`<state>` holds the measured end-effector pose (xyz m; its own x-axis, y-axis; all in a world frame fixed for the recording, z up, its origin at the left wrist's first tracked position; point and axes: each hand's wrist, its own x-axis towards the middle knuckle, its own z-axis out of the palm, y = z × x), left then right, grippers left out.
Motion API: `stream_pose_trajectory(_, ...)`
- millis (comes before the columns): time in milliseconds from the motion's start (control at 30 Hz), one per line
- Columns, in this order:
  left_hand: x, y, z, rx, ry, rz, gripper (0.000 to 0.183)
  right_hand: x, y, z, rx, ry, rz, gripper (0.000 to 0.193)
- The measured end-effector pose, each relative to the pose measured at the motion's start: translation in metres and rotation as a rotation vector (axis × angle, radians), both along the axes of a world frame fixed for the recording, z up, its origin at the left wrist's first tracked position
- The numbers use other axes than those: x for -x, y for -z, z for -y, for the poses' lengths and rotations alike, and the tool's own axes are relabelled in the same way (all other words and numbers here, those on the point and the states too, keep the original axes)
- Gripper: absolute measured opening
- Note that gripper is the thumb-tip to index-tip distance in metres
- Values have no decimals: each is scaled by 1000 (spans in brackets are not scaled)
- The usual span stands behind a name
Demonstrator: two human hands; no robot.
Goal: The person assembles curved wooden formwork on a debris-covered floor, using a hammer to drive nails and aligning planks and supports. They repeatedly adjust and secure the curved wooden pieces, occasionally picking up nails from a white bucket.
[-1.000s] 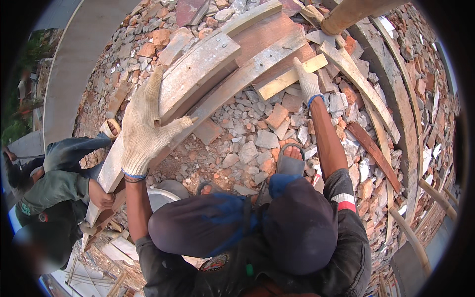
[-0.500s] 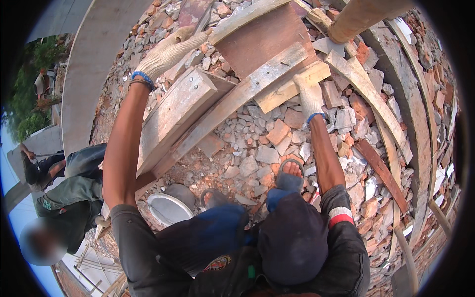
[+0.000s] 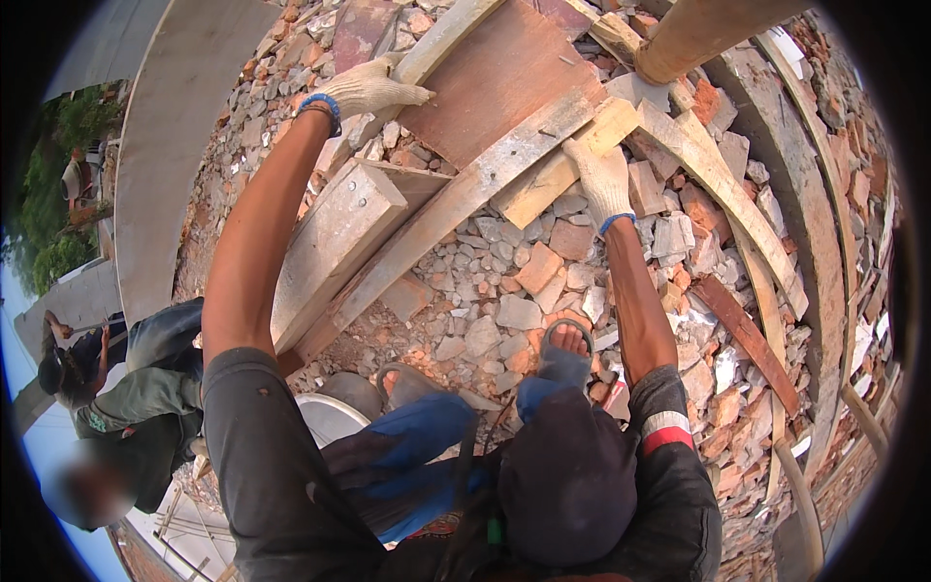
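My left hand [image 3: 367, 89], in a cream knitted glove, is closed around the near left end of a wooden batten [image 3: 448, 41]. That batten runs along the edge of a reddish-brown plywood panel [image 3: 504, 82]. At the panel's near side lies a long grey timber [image 3: 475, 184] with nails standing out of it. My right hand [image 3: 603, 179], gloved the same way, grips the edge of a short pale-yellow wood piece [image 3: 548, 179] beside that timber. Its fingertips are partly hidden against the wood.
Broken bricks and concrete rubble [image 3: 485, 335] cover the ground around my sandalled feet. A thick timber beam [image 3: 335, 242] lies at the left, a round post [image 3: 713, 34] rises at the upper right. A pale bucket [image 3: 332, 417] stands by my leg. Other people [image 3: 136, 407] are at far left.
My left hand has moved right and closed on the batten's end. The panel and its attached timbers have shifted slightly left; my right hand stays on the pale-yellow wood piece.
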<state>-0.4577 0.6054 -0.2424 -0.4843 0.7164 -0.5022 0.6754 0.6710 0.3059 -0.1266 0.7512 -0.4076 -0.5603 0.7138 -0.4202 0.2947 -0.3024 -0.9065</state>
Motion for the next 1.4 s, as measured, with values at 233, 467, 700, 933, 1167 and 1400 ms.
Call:
stream_pose_trajectory(233, -7, -4, -3, -173, -11, 58, 102, -4, -15, 8, 246, 124, -120, 44)
stream_pose_trajectory(467, 1, 1, -10, -137, -70, 160, 94, 2, 13, 17, -110, 139, 79, 47)
stream_pose_trajectory(700, 6, 21, -10, -290, -90, 225, 99, 5, 17, 35, -329, 243, 194, 48)
stream_pose_trajectory(933, 8, 18, -22, -376, -49, 120, 94, 4, -5, 31, -42, 281, -14, 40)
stream_pose_trajectory(1167, -15, -69, -35, -457, 202, 24, 81, 22, -28, 31, 247, 329, -232, 30)
stream_pose_trajectory(1400, -55, -165, -46, -210, 340, 53, 87, 5, 67, 31, 253, 140, -312, 39)
